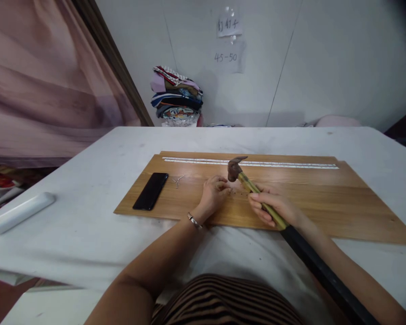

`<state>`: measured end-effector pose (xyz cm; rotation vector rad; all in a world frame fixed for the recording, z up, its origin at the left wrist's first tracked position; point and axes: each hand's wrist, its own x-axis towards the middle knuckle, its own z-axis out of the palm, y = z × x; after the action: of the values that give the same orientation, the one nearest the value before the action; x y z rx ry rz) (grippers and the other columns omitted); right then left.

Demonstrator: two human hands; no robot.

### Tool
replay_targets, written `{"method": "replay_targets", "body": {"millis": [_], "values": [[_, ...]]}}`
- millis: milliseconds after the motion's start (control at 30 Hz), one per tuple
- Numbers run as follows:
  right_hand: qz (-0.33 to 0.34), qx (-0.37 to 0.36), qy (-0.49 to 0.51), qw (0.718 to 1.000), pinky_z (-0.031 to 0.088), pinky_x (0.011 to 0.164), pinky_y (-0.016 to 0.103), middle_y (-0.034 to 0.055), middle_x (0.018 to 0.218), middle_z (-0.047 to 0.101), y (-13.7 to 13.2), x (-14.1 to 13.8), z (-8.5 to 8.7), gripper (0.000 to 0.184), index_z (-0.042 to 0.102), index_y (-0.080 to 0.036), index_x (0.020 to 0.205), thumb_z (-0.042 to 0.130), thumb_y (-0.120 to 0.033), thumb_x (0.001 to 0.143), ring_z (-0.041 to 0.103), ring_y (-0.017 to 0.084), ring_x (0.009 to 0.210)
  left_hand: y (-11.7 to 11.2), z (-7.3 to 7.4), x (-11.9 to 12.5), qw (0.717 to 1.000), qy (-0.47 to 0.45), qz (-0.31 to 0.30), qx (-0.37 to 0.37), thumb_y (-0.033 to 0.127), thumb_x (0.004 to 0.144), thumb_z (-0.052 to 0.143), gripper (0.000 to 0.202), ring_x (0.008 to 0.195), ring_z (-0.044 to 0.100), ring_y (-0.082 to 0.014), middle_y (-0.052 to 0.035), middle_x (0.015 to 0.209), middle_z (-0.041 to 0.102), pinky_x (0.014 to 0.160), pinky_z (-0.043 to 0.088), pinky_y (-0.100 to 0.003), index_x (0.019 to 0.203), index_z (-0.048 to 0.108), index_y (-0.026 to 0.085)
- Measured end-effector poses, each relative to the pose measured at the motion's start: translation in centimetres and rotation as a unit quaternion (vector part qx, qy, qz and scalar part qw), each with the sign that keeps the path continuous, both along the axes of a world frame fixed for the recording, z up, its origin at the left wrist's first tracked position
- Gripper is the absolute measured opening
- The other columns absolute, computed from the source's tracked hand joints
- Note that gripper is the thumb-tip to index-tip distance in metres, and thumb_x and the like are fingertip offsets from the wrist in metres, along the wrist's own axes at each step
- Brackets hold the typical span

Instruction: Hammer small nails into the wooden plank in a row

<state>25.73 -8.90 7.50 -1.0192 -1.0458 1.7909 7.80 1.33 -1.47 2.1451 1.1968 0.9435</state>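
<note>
My right hand (272, 205) is wrapped round the yellow-green part of a claw hammer (245, 180), whose long black grip runs back along my forearm. The rusty hammer head is held over the wooden board (311, 194), close to my left hand (216, 194). That left hand rests low on the board with thumb and fingers pinched together; whatever is between the fingertips is too small to make out. Several small dark spots (236, 193) mark the wood between both hands. A few loose nails (177, 181) lie to the left of my left hand.
A black phone (150, 191) lies on the board's left end. Two white measuring strips (257, 164) run along its far edge. The board rests on a white-covered table (88, 180). A white elongated object (20, 213) lies at far left; folded clothes (177, 97) are stacked behind.
</note>
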Motion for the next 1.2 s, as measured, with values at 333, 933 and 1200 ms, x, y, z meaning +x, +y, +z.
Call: {"method": "replay_targets", "body": {"millis": [333,933,1200], "values": [[-0.003,-0.012,0.006,1.000,0.029,0.025,0.013,-0.0093,0.048,0.044,0.15,-0.04,-0.22,0.024,0.043,-0.022,0.071,0.061,-0.034,0.080,0.031,0.003,0.029,-0.11,0.34,0.24,1.000,0.013,-0.006,0.003,0.019,0.075,0.069,0.006,0.100,0.059,-0.0184,-0.0026,0.096,0.068,0.094,0.042,-0.036,0.073,0.074,0.022],[0.007,-0.018,-0.010,1.000,0.025,0.024,0.014,-0.0102,0.044,0.042,0.33,-0.27,-0.12,0.029,0.040,-0.022,0.069,0.062,-0.039,0.078,0.028,0.003,0.027,0.39,-0.39,-0.19,0.999,-0.022,-0.036,0.008,0.018,0.076,0.069,0.007,0.095,0.061,-0.0180,-0.0033,0.094,0.069,0.091,0.046,-0.034,0.074,0.074,0.022],[-0.003,-0.027,-0.004,1.000,0.027,0.024,0.014,-0.0100,0.047,0.042,0.31,-0.31,-0.60,0.028,0.041,-0.022,0.069,0.063,-0.037,0.078,0.030,0.003,0.028,0.13,-0.06,-0.03,0.999,-0.005,-0.050,0.017,0.016,0.075,0.069,0.007,0.093,0.061,-0.0180,-0.0035,0.091,0.069,0.090,0.046,-0.034,0.074,0.074,0.021]]}}
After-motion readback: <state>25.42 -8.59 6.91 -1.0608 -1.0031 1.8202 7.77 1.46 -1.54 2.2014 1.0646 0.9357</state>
